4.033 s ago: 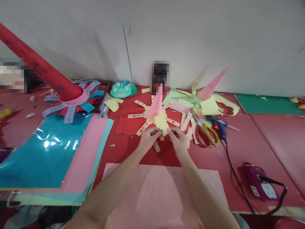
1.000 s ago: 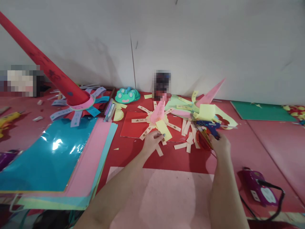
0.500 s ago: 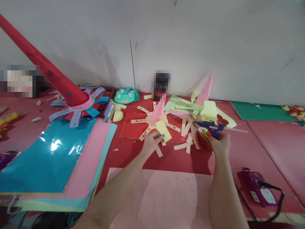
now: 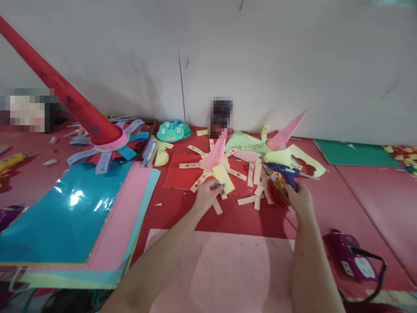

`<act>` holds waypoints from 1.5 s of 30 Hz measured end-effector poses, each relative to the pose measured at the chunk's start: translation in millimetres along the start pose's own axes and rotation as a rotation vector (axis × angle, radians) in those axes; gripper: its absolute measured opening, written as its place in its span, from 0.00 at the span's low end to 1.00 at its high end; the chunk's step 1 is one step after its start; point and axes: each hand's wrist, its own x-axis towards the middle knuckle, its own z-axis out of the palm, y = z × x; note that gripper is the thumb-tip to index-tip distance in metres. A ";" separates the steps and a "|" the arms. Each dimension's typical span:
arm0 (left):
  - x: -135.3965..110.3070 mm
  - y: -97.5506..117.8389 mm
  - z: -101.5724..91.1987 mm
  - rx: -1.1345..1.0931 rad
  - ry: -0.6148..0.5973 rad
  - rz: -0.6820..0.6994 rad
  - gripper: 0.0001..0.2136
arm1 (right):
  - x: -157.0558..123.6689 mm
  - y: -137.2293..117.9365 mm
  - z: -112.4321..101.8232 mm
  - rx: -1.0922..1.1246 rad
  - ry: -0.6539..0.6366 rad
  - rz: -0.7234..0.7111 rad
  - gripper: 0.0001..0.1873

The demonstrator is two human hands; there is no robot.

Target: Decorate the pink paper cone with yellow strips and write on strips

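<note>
Left hand (image 4: pixel 206 195) pinches yellow paper (image 4: pixel 223 177); right hand (image 4: pixel 300 201) grips glue gun (image 4: pixel 289 173); likely gluing step, next calls for clearing scissors (image 4: pixel 276 192)

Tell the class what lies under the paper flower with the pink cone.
Under the paper flower, a red sheet shows between the strips; whatever the flower's middle covers can't be seen.

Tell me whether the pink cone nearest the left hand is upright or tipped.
Upright, leaning slightly: the pink cone has its tip up, wide end down.
</note>
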 end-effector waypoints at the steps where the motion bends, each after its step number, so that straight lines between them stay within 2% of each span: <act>1: 0.3 -0.4 0.0 0.001 0.001 0.001 0.08 | -0.7 0.0 -0.5 0.017 -0.012 0.007 0.16; 4: 1.3 -1.9 0.0 0.004 -0.002 0.003 0.09 | -4.4 -0.9 -2.3 0.048 -0.012 0.043 0.15; 7: 1.6 -2.5 0.0 -0.001 -0.004 0.004 0.09 | -8.4 -2.2 -4.3 0.029 0.079 0.065 0.14; 10: 1.1 -0.9 0.6 -0.006 0.004 -0.001 0.09 | -12.5 -3.8 -6.1 0.095 0.136 0.026 0.16; 12: 0.7 0.7 1.1 -0.008 0.014 -0.008 0.09 | -16.1 -5.9 -7.6 0.219 0.066 -0.037 0.18; 14: 0.5 1.9 1.5 -0.012 0.022 -0.013 0.08 | -20.7 -9.3 -9.1 0.308 -0.071 -0.107 0.18; 18: 0.7 1.9 1.2 -0.025 0.016 -0.012 0.08 | -31.5 -18.9 -8.4 0.272 -0.350 -0.240 0.15; 21: 0.6 1.2 0.5 -0.041 0.008 -0.004 0.08 | -38.7 -26.1 -1.9 0.257 -0.465 -0.261 0.17; 25: 1.1 0.0 0.3 -0.082 0.011 -0.007 0.07 | -41.7 -28.7 7.1 0.250 -0.401 -0.181 0.19; 29: 4.2 -2.7 0.6 -0.158 0.031 -0.028 0.10 | -35.4 -20.3 6.5 0.193 -0.363 -0.232 0.17; 32: 6.9 -3.2 -0.4 -0.223 0.054 -0.042 0.13 | -30.3 -13.8 2.8 0.158 -0.357 -0.266 0.18; 37: 8.1 -1.4 -2.6 -0.290 0.072 -0.057 0.16 | -32.9 -14.5 1.0 0.014 -0.498 -0.361 0.20; 41: 8.4 -2.2 -1.5 -0.311 0.069 -0.067 0.16 | -38.1 -19.7 -2.9 -0.155 -0.498 -0.499 0.17; 43: 9.2 -3.5 -0.8 -0.318 0.073 -0.072 0.16 | -38.1 -23.7 -8.9 -0.152 -0.525 -0.475 0.19; 45: 10.3 -4.7 -0.3 -0.325 0.078 -0.075 0.16 | -34.5 -29.4 -15.7 -0.096 -0.484 -0.376 0.20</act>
